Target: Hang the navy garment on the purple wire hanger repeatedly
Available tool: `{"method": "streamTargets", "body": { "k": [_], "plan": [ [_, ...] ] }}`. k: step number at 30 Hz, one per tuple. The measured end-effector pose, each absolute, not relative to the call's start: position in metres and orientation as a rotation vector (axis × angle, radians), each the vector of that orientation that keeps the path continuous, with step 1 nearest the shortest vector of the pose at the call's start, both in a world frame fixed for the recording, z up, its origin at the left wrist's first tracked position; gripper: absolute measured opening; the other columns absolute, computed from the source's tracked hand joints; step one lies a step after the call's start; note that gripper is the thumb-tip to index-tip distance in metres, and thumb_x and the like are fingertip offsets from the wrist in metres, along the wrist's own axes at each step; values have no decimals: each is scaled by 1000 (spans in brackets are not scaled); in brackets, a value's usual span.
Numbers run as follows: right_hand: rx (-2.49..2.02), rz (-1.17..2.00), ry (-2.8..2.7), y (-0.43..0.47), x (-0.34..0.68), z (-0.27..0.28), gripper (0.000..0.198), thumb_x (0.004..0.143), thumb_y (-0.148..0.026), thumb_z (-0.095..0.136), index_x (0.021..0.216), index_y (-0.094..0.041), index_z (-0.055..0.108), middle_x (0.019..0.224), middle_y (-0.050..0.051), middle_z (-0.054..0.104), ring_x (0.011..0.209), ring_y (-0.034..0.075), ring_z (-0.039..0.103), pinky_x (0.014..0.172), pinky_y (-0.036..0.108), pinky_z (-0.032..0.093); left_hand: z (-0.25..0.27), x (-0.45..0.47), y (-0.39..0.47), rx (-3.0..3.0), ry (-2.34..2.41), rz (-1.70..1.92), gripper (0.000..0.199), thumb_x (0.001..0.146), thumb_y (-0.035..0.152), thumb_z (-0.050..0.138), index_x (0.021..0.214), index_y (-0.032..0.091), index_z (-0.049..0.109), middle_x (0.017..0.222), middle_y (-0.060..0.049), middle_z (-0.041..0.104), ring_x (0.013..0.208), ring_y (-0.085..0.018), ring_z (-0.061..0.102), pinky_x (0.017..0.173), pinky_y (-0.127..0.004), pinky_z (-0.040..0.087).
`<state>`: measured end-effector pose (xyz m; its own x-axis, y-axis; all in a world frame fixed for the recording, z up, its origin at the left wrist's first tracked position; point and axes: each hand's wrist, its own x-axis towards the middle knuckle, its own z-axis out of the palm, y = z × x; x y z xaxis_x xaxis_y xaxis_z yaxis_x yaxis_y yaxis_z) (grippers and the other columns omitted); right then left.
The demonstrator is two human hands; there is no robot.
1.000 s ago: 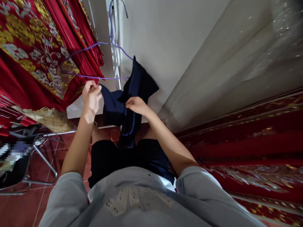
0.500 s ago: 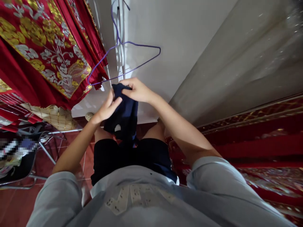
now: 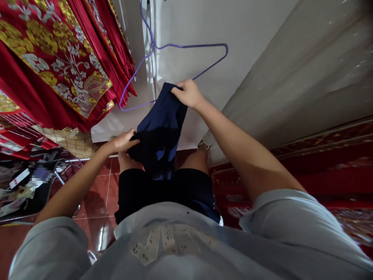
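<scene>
A dark navy garment (image 3: 163, 120) hangs spread between my hands, its exact kind hard to make out. My right hand (image 3: 188, 92) grips its upper right edge, thumb on the near side. Lower on the left, my left hand (image 3: 126, 140) pinches the garment's other edge. Just beyond the cloth hangs a purple wire hanger (image 3: 189, 46). The cloth's top covers part of the hanger's lower bar, and I cannot tell whether they touch.
Red embroidered cloth (image 3: 67, 58) with gold and silver hangs at the left. Below it, a black metal-framed chair (image 3: 37, 206) holds assorted items. A grey sheet-like covering (image 3: 276, 85) slopes down on the right, above red decorated fabric (image 3: 314, 171). The floor (image 3: 96, 194) is red tile.
My hands have moved apart, the right one up and rightward, the left one down and leftward. The navy garment is now stretched wider. The hanger appears larger and turned slightly.
</scene>
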<state>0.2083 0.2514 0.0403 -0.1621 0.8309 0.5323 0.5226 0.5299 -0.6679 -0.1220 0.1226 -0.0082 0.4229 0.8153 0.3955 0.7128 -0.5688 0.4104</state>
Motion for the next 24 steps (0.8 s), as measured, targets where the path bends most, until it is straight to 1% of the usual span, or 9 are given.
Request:
{"method": "streamTargets", "body": {
  "k": [2, 5, 9, 11, 16, 18, 20, 22, 24],
  "plan": [
    [-1204, 353, -1825, 237, 228, 53, 42, 86, -21, 62, 55, -22, 34, 56, -4, 23, 59, 12, 33, 66, 30, 44, 11, -132, 118, 2600, 1427, 398, 46, 99, 61, 61, 80, 19, 58, 61, 3, 54, 58, -14, 57, 65, -26, 51],
    [-1254, 324, -1802, 220, 247, 69, 41, 84, -28, 63, 56, -23, 34, 56, -3, 23, 56, 12, 30, 57, 28, 38, 56, -138, 118, 2696, 1539, 276, 37, 108, 35, 47, 75, 20, 52, 64, 0, 53, 63, -16, 56, 73, -31, 51],
    [-1217, 398, -1750, 204, 240, 74, 45, 82, -40, 68, 59, -24, 33, 55, -3, 22, 56, 12, 28, 50, 27, 31, 113, -120, 126, 2823, 1473, 556, 29, 106, 30, 44, 80, 20, 51, 103, -11, 64, 104, -26, 64, 102, -45, 49],
    [-1182, 523, -1747, 197, 225, 69, 47, 84, -45, 67, 59, -24, 33, 54, -2, 27, 55, 12, 30, 49, 27, 31, 128, -105, 134, 2868, 1325, 798, 25, 105, 33, 46, 85, 20, 54, 118, -13, 63, 115, -28, 62, 106, -48, 48],
    [-1076, 636, -1787, 182, 196, 60, 48, 92, -56, 58, 62, -23, 43, 60, 1, 47, 63, 17, 50, 59, 31, 46, 126, -88, 179, 2632, 1045, 1372, 18, 100, 43, 64, 106, 26, 59, 101, -4, 66, 104, -23, 63, 98, -40, 49],
    [-1051, 461, -1812, 181, 202, 62, 40, 94, -57, 58, 72, -23, 56, 74, 4, 61, 79, 23, 62, 74, 37, 54, 122, -97, 201, 2538, 1030, 1457, 23, 102, 45, 63, 112, 25, 59, 90, 1, 65, 92, -17, 60, 92, -34, 47],
    [-1045, 262, -1763, 183, 219, 67, 32, 96, -54, 58, 96, -24, 67, 101, 7, 72, 106, 29, 66, 92, 43, 55, 121, -110, 216, 2529, 1060, 1430, 26, 105, 48, 60, 112, 23, 62, 86, 5, 64, 82, -12, 54, 88, -30, 45],
    [-1029, 126, -1632, 188, 244, 73, 38, 97, -46, 60, 127, -23, 63, 136, 10, 66, 129, 28, 58, 102, 42, 52, 124, -121, 222, 2569, 1084, 1386, 30, 105, 51, 59, 106, 21, 64, 88, 6, 64, 79, -11, 49, 86, -29, 43],
    [-1015, 86, -1520, 196, 269, 81, 53, 95, -35, 65, 144, -19, 54, 155, 11, 54, 133, 25, 55, 103, 38, 50, 130, -129, 224, 2626, 1069, 1361, 33, 104, 54, 61, 99, 22, 64, 90, 6, 65, 81, -12, 47, 87, -29, 42]
  ]
}}
